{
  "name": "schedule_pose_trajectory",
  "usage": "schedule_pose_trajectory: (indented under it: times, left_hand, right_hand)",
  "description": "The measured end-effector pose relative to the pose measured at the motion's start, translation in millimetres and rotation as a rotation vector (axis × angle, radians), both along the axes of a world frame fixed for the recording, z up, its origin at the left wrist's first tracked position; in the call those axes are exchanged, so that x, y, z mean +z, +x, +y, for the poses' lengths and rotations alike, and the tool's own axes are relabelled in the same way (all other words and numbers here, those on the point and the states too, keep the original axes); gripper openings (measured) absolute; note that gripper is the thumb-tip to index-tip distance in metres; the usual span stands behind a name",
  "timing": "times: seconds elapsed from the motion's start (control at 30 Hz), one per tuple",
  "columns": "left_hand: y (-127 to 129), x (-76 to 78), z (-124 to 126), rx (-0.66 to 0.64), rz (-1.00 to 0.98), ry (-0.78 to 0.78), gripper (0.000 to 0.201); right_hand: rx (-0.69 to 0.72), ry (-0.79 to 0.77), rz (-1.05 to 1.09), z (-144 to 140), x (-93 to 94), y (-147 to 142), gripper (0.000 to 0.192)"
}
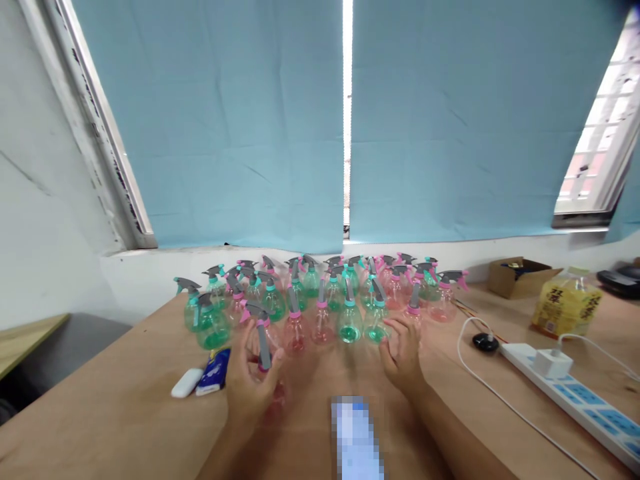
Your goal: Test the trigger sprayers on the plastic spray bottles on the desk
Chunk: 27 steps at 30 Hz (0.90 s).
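Hands [253, 380] [400, 357] among round translucent plastic spray bottles [320, 300] on wood

Small workshop or packing room: plain wooden worktable [125, 407] crowded with dozens of identical spray bottles [320, 293], power strip [575, 393], cardboard box [520, 275], scuffed white walls, blue window blinds [225, 120].
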<state>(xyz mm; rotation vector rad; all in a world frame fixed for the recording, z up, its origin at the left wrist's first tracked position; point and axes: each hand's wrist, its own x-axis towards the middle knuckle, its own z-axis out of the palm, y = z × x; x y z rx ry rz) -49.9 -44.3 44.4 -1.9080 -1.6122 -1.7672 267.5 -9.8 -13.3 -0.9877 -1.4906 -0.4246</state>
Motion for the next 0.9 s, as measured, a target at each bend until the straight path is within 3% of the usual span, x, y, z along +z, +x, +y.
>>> schedule_pose_trajectory:
  times: [0.13, 0.37, 0.43, 0.5, 0.6, 0.73, 0.9]
  left_hand:
    - [11, -4.2, 5, -0.116, -0.017, -0.127, 0.067]
    - [26, -24.0, 31, -0.225, 0.032, -0.079, 0.098]
    - [37, -28.0, 37, -0.288, -0.044, -0.086, 0.089]
    - [54, -29.2, 42, -0.347, -0.207, -0.131, 0.066]
    - [82, -26.0, 45, -0.402, -0.375, -0.214, 0.051]
    - [108, -18.8, 43, -0.478, -0.365, -0.210, 0.042]
    - [110, -10.6, 43, -0.619, -0.375, -0.259, 0.038]
  right_hand:
    - [0.102, -0.073, -0.154, -5, -0.7, -14, 0.037]
    - [0.233, -0.116, -0.370, -11, -0.2, -31, 0.038]
    - [0.235, -0.128, -0.378, -13, 2.2, -33, 0.035]
    - [0.255, -0.144, -0.380, -15, 5.3, -35, 0.033]
    - [0.329, -0.214, -0.372, -16, 8.4, -36, 0.045]
    - [0.398, -0.298, -0.254, -6, 9.7, -32, 0.061]
    - [0.603, -0.363, -0.124, 18, 27.3, -35, 0.076]
